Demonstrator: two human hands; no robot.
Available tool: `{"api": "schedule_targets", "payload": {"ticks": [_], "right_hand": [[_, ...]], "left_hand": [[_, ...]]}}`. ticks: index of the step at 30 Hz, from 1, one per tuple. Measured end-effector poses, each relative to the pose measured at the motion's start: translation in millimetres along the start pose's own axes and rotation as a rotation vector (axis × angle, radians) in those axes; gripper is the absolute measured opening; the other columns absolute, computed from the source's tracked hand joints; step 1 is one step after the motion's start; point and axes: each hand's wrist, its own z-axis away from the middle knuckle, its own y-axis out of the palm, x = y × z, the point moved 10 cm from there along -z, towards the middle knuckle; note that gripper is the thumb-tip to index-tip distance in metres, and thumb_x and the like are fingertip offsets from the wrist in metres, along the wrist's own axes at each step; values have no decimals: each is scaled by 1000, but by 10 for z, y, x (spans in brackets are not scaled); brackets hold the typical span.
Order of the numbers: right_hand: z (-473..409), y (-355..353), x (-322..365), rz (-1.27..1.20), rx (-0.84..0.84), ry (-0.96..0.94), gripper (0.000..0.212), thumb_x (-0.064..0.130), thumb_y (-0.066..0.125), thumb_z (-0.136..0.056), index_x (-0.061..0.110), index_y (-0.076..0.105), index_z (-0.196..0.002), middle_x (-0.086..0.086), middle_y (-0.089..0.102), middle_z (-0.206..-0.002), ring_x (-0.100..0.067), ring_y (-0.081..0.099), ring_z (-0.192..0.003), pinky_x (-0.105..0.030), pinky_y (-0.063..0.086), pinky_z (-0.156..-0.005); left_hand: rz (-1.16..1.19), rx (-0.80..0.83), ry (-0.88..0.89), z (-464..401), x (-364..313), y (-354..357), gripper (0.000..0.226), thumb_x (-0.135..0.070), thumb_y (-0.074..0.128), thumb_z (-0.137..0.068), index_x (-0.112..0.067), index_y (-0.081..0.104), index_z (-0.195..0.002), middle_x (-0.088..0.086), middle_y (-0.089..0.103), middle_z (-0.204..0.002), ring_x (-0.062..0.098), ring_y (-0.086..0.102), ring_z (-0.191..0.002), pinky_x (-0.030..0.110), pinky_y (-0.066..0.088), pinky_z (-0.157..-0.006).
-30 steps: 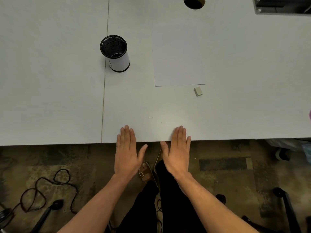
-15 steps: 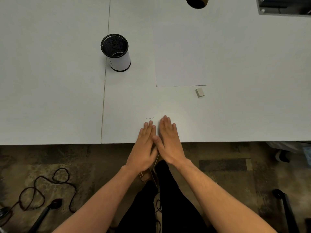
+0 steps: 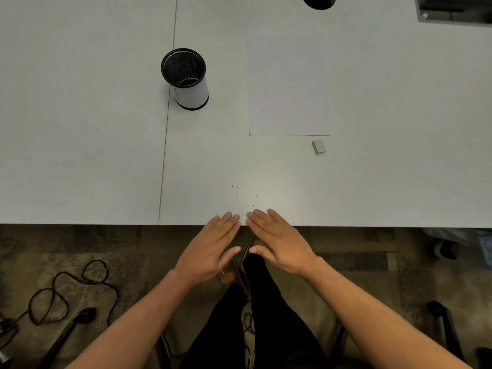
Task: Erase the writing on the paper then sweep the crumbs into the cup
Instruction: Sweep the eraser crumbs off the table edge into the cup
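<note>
Left of the paper (image 3: pixel 287 89), the mesh cup (image 3: pixel 186 78) stands upright, contents unclear; left hand (image 3: pixel 210 249) and right hand (image 3: pixel 279 243) lie flat, empty, fingertips nearly meeting.

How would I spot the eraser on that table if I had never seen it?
Start at the white sheet of paper lying on the pale grey table. Just below its near right corner sits a small off-white rectangular eraser block, apart from the sheet. It is the only small solid block there; the black mesh cup stands far left.

A white counter (image 3: pixel 80 129) fills the upper frame, a seam (image 3: pixel 167 123) running down its left part and a round cable hole (image 3: pixel 318 1) at the top edge. Below, mottled brown floor (image 3: pixel 119 243) carries a looped dark cable (image 3: pixel 66 291) at lower left.
</note>
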Motion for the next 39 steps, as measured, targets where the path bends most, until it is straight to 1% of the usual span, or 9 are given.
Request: {"api": "schedule_targets", "payload": {"ticks": [7, 12, 14, 16, 20, 24, 30, 34, 39], "right_hand": [[-264, -153, -62, 70, 29, -38, 71, 60, 17, -98, 12, 26, -149, -5, 23, -156, -16, 13, -146, -40, 12, -120], [-126, -341, -239, -67, -188, 172, 71, 59, 22, -99, 10, 25, -150, -7, 21, -157, -18, 12, -147, -43, 16, -119], [-68, -306, -408, -42, -169, 366, 78, 65, 13, -96, 11, 11, -152, -6, 6, -160, -17, -1, -148, -41, 5, -120], [-86, -209, -497, 27, -69, 479, 85, 71, 0, -90, 12, -4, -152, -4, -9, -160, -17, -14, -146, -42, -4, -120], [-320, -181, -468, 84, -15, 431, 90, 74, -6, -86, 12, -10, -151, -5, -16, -159, -18, -21, -144, -45, -9, -118], [-470, -198, -417, 85, 6, 284, 86, 72, 1, -91, 12, -4, -152, -6, -8, -160, -16, -16, -146, -47, -3, -119], [-317, -90, -241, 117, 70, 20, 85, 70, 13, -93, 11, -1, -152, -7, -1, -160, -17, -9, -147, -48, 6, -119], [-325, -290, -466, -76, -83, 176, 83, 69, 19, -94, 17, -8, -152, -3, -5, -161, -14, -7, -147, -37, 2, -120], [-410, -512, -963, -53, -155, 421, 82, 67, 11, -93, 13, -7, -152, -4, -7, -160, -12, -14, -146, -30, -10, -118]], "left_hand": [[-59, 149, 71, -308, 128, -81, 68, -61, 11, -101, -22, 3, -156, -4, -2, -164, 2, -12, -151, 21, -14, -120], [74, -113, -45, -240, 157, -384, 65, -52, 27, -104, -12, 21, -155, 4, 17, -163, 20, 13, -155, 25, -2, -126], [121, -190, -234, -200, 334, -426, 69, -54, 29, -103, -14, 12, -157, 2, 7, -166, 18, 3, -156, 27, -5, -126], [128, -134, -393, -235, 497, -346, 77, -62, 23, -99, -20, -7, -156, -4, -14, -165, 11, -17, -153, 26, -15, -123], [38, -16, -303, -550, 518, -303, 84, -74, 14, -93, -24, -21, -152, -8, -30, -159, 6, -32, -147, 25, -24, -118], [-8, 69, -99, -741, 379, -296, 89, -81, 0, -88, -23, -16, -153, -5, -21, -163, 2, -32, -146, 22, -24, -117], [159, 141, 74, -501, 133, -195, 70, -63, 20, -101, -25, -2, -156, -7, -6, -164, -5, -16, -149, 20, -11, -122], [398, -102, -78, -445, 294, -461, 65, -50, 33, -102, -22, 10, -156, -11, 7, -164, -8, -4, -150, 15, -1, -122], [296, -236, -263, -538, 710, -728, 68, -54, 26, -102, -19, 5, -156, -8, 4, -165, 0, -6, -153, 19, -5, -123]]}}
